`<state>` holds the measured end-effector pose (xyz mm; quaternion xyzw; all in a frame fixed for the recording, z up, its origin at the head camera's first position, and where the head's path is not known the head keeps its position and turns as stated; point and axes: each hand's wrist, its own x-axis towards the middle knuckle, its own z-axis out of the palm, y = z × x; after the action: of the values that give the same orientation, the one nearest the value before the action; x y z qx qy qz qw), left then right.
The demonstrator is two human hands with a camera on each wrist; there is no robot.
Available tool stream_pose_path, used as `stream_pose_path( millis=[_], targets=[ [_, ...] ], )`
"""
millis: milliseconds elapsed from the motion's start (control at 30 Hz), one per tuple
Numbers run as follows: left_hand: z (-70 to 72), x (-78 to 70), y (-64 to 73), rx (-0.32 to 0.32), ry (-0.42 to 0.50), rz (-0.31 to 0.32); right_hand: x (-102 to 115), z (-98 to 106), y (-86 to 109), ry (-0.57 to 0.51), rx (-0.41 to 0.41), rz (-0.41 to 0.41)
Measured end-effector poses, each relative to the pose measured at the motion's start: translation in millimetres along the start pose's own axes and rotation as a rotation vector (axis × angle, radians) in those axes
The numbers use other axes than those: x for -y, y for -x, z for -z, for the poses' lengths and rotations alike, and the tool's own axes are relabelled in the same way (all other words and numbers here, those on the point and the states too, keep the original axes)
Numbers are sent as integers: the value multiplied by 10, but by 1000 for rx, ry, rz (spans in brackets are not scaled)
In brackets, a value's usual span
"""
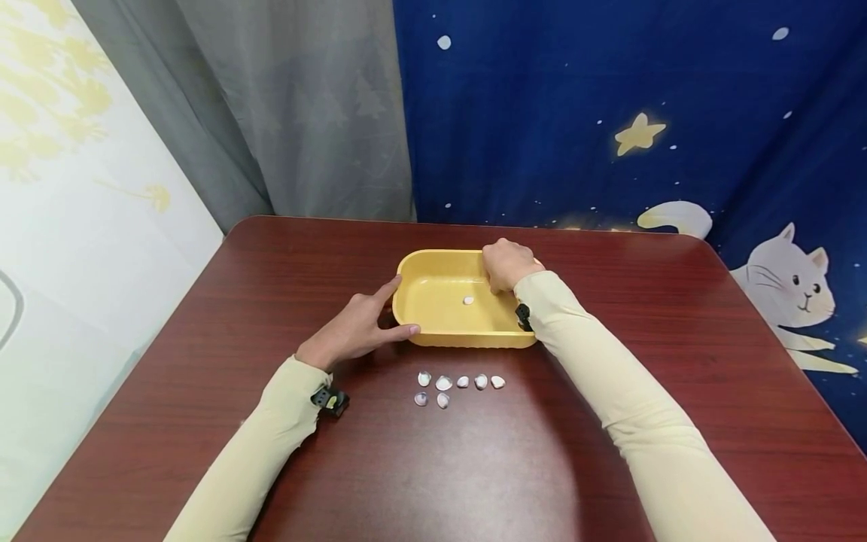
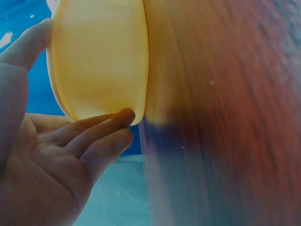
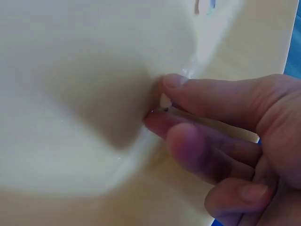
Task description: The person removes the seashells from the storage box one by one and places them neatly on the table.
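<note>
A yellow plastic basin [image 1: 447,320] stands on the table, and my left hand [image 1: 355,324] holds its left end. The thumb lies at the front rim and the fingers reach along the end wall; in the left wrist view several fingers [image 2: 101,134] press the basin's outside. Inside the basin's right side, my right hand [image 1: 508,265] points down, its fingertips near the bottom. The right wrist view shows a small pale shell [image 3: 165,101] pinched between thumb and fingertip, mostly covered by them. Another white shell [image 1: 468,300] lies on the basin floor.
In front of the basin, several small shells lie on the dark red table [image 1: 305,256]: a longer row with a shell [image 1: 443,383] in it, and two nearer ones, including a shell [image 1: 443,400]. Curtains [image 1: 542,113] hang behind the table's far edge.
</note>
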<state>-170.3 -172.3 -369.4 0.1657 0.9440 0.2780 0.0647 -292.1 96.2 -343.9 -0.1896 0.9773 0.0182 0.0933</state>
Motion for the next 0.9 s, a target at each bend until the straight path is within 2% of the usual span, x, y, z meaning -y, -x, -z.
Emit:
stream_pose_path(
  millis=[367, 900],
  targets=[
    [4, -4, -2, 2, -4, 3, 1, -3, 12, -26, 16, -4],
    [9, -2, 7, 9, 1, 6, 62, 0, 46, 30, 42, 102]
  ],
)
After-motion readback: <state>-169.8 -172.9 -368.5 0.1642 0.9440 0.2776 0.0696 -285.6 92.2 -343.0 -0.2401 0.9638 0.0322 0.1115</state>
